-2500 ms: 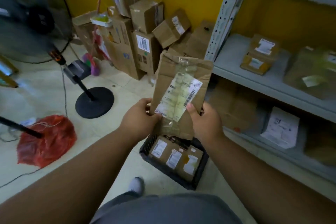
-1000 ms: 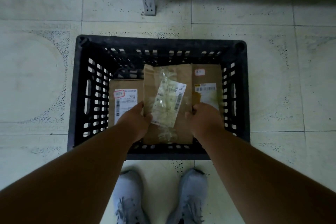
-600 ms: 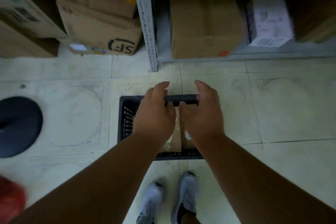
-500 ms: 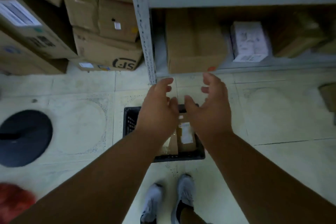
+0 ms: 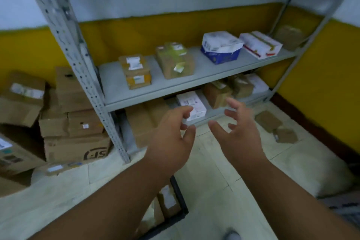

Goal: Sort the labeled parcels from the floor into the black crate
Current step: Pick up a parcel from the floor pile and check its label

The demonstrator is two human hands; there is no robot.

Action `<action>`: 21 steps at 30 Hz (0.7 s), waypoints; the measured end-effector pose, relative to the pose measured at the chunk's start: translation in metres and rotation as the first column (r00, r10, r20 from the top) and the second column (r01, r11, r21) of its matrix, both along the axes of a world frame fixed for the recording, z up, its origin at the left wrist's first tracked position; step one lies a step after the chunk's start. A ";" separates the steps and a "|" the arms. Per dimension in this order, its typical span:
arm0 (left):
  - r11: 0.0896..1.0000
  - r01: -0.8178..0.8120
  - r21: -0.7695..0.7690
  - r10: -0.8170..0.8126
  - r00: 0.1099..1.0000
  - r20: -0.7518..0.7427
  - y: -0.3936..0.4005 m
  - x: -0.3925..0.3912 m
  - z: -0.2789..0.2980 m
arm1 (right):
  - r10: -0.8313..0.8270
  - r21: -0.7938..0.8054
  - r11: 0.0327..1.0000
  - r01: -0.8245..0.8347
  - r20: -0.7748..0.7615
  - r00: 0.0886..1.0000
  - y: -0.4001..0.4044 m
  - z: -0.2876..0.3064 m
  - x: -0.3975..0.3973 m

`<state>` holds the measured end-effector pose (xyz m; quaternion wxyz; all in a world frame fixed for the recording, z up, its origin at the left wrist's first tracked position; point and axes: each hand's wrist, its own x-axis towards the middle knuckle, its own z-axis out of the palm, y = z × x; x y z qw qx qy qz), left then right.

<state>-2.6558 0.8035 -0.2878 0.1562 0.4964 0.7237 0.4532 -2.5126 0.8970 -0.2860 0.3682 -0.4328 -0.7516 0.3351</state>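
Both hands have let go of the brown parcel they held over the crate a moment ago, and the view has lifted from the floor to the shelving; the left hand (image 5: pixel 171 140) and the right hand (image 5: pixel 240 134) now hang in the air before the rack, side by side with a gap between them, holding nothing, fingers spread and loosely bent (the fingertips are blurred); the black crate (image 5: pixel 180 197) lies low in the view, mostly hidden under the left forearm, with only its right rim and corner showing; a labeled brown parcel (image 5: pixel 168 199) stands inside it against that rim, its white label facing up; two small brown parcels (image 5: pixel 276 126) lie on the pale tiled floor (image 5: pixel 214 171) to the right of the hands, near the foot of the yellow wall (image 5: pixel 319 84); the grey metal shelf rack (image 5: pixel 175 82) carries several parcels on its middle board, among them a blue and white box (image 5: pixel 221 47) and a white box (image 5: pixel 260 45) beside it; a white parcel (image 5: pixel 191 105) sits on the lowest board just beyond the left fingers; stacked cardboard boxes (image 5: pixel 74 126) crowd the floor to the left of the rack's upright.
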 end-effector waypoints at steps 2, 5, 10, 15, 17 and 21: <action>0.998 0.068 0.014 -0.067 0.997 -0.027 0.028 0.019 0.014 | -0.083 -0.001 0.997 0.083 -0.022 0.996 0.022 0.008 0.032; 0.979 0.203 0.022 -0.202 0.978 -0.044 0.080 0.062 0.026 | -0.185 0.023 0.982 0.185 -0.024 0.983 0.053 0.012 0.090; 0.930 0.366 0.029 -0.365 0.931 -0.025 0.182 0.157 0.017 | -0.344 0.071 0.938 0.340 0.046 0.938 0.129 0.018 0.207; 0.882 0.469 -0.039 -0.468 0.883 0.036 0.292 0.245 -0.008 | -0.483 -0.004 0.874 0.485 0.095 0.871 0.217 0.011 0.316; 0.869 0.492 -0.051 -0.489 0.871 0.055 0.330 0.271 -0.017 | -0.508 -0.034 0.856 0.515 0.127 0.852 0.250 0.004 0.347; 0.851 0.513 -0.107 -0.504 0.858 0.102 0.386 0.300 -0.036 | -0.490 -0.081 0.858 0.507 0.169 0.855 0.307 -0.012 0.367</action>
